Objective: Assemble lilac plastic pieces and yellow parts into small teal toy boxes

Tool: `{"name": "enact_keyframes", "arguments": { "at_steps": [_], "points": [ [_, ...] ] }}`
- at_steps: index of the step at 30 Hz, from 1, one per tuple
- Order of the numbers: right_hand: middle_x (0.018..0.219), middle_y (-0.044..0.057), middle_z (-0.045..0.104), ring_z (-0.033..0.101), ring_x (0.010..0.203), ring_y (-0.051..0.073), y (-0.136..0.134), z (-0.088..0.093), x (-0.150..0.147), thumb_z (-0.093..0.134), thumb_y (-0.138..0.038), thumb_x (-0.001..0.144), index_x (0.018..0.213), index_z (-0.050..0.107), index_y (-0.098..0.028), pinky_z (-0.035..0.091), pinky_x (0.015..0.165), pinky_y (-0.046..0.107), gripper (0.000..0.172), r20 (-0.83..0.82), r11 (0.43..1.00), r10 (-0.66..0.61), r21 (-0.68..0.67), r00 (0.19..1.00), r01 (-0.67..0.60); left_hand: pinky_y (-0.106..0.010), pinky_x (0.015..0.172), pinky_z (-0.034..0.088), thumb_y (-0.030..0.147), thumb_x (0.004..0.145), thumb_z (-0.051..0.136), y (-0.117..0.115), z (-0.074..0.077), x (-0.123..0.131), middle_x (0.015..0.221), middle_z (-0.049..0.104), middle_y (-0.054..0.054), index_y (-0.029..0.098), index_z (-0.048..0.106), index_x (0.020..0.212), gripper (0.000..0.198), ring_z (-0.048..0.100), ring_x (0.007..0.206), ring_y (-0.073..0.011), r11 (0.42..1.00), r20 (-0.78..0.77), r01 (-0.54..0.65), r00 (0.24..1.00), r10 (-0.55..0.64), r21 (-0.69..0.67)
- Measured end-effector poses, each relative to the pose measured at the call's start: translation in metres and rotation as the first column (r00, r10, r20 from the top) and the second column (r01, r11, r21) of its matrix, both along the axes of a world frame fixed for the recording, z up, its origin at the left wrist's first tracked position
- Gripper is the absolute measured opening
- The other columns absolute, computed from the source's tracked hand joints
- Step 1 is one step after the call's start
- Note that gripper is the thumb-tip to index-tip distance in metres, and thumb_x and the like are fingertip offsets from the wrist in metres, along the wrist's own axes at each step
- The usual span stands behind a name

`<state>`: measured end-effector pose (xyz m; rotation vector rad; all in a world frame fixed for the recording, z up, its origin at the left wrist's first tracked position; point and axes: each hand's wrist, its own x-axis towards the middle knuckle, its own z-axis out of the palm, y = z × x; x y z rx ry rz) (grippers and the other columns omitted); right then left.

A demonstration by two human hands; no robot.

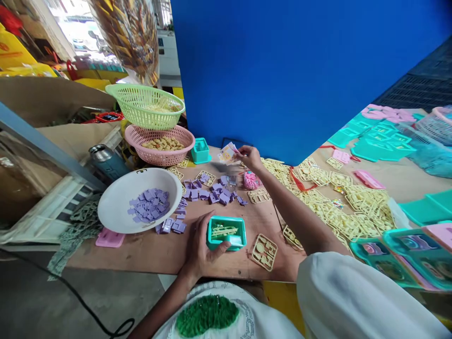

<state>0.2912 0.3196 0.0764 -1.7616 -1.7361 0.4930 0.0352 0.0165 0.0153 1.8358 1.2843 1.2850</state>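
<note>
My left hand (pixel 202 247) is wrapped around the near left side of a small teal plastic box (pixel 243 235), its thumb over the front rim. Pale yellow plastic pieces (pixel 223 230) lie inside the box. Farther back, my right hand (pixel 250 157) pinches a few printed paper slips (pixel 229 153) above the table. Below that hand sits a bundle of pink pieces (pixel 251 180). Right of the box lies a flat cream frame of moulded parts (pixel 264 252). Loose purple plastic pieces (pixel 219 194) are scattered behind the box.
At left stands a white bowl (pixel 118 207) of purple pieces. Behind it, a green basket (pixel 130 106) rests over a pink basket (pixel 139 148). A blue panel (pixel 268 75) rises at the back. Cream frames (pixel 328 207) heap at right, near teal trays (pixel 374 249). A flask (pixel 109 162) stands far left.
</note>
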Motion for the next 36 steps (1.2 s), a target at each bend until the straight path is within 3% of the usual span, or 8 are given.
{"name": "enact_keyframes", "arguments": {
  "at_steps": [4,11,15,18,24,28,32,36],
  "points": [
    [0.102,0.004,0.081,0.076,0.087,0.018,0.006,0.0,-0.01,0.076,-0.029,0.098,0.117,0.074,-0.015,0.06,0.08,0.028,0.023,-0.041,0.999,-0.029,-0.024,0.999,0.028,-0.049,0.109,0.059,0.075,0.094,0.065,0.0,0.0,0.001,0.145,0.067,-0.017,0.024,0.053,0.154,0.079,0.069,0.13,-0.0329,1.0,-0.013,-0.013,1.0,0.013,0.007],
    [0.139,0.011,0.068,0.07,0.121,0.026,0.023,0.001,-0.042,0.071,-0.041,0.105,0.138,0.066,-0.019,0.063,0.101,0.047,0.04,0.0,0.994,-0.07,-0.088,0.998,0.07,-0.053,0.109,0.059,0.064,0.099,0.065,0.0,-0.004,-0.004,0.143,0.069,-0.017,0.024,0.053,0.154,0.069,0.069,0.13,-0.034,0.996,-0.132,-0.055,0.989,0.064,0.068],
    [0.137,0.011,0.069,0.071,0.117,0.025,0.019,0.007,-0.04,0.07,-0.041,0.105,0.135,0.067,-0.018,0.064,0.099,0.047,0.038,-0.052,0.997,-0.068,-0.033,0.996,0.067,-0.051,0.108,0.059,0.064,0.099,0.065,0.002,-0.002,-0.007,0.145,0.069,-0.017,0.025,0.052,0.154,0.069,0.07,0.13,-0.0332,0.997,-0.15,-0.041,0.987,0.051,0.072],
    [0.108,0.007,0.077,0.073,0.098,0.023,0.006,0.017,-0.031,0.077,-0.038,0.099,0.109,0.074,-0.014,0.063,0.087,0.037,0.026,-0.142,0.999,-0.039,0.024,0.989,0.043,-0.05,0.108,0.059,0.067,0.097,0.065,0.004,0.002,-0.008,0.143,0.069,-0.017,0.024,0.052,0.154,0.072,0.071,0.129,-0.0329,0.996,-0.141,-0.029,0.989,0.04,0.082],
    [0.076,0.0,0.067,0.063,0.073,0.015,-0.074,0.033,-0.008,0.084,-0.05,0.088,0.082,0.069,-0.02,0.056,0.07,0.027,0.035,-0.35,0.991,0.119,0.106,0.929,-0.087,-0.046,0.106,0.057,0.072,0.093,0.069,0.004,0.01,-0.007,0.134,0.072,-0.015,0.021,0.059,0.142,0.071,0.071,0.12,-0.0305,0.998,-0.05,-0.037,0.998,0.039,0.044],
    [0.085,0.003,0.072,0.065,0.078,0.016,-0.166,0.048,-0.007,0.086,-0.061,0.086,0.09,0.074,-0.02,0.055,0.071,0.029,0.043,-0.488,0.87,0.49,0.218,0.722,-0.443,-0.045,0.109,0.056,0.072,0.092,0.069,0.003,0.011,-0.005,0.137,0.069,-0.014,0.021,0.057,0.143,0.074,0.07,0.124,-0.0306,0.999,-0.002,-0.032,0.999,0.032,0.025],
    [0.089,0.007,0.074,0.068,0.085,0.02,-0.231,0.057,-0.014,0.07,-0.053,0.103,0.089,0.073,-0.02,0.055,0.079,0.036,0.035,-0.197,0.747,0.66,0.274,0.725,-0.606,-0.046,0.112,0.055,0.07,0.089,0.074,0.002,0.009,-0.002,0.137,0.069,-0.015,0.021,0.056,0.144,0.075,0.069,0.129,-0.032,0.999,0.025,-0.026,0.999,0.025,0.04],
    [0.092,0.009,0.073,0.065,0.087,0.023,-0.247,0.053,-0.017,0.06,-0.035,0.109,0.095,0.071,-0.021,0.051,0.08,0.038,0.023,0.072,0.688,0.673,0.304,0.736,-0.659,-0.047,0.116,0.054,0.066,0.089,0.076,0.0,0.005,-0.002,0.141,0.066,-0.016,0.021,0.052,0.145,0.076,0.067,0.133,-0.0317,1.0,0.036,-0.024,0.999,0.024,0.005]
  ]
}}
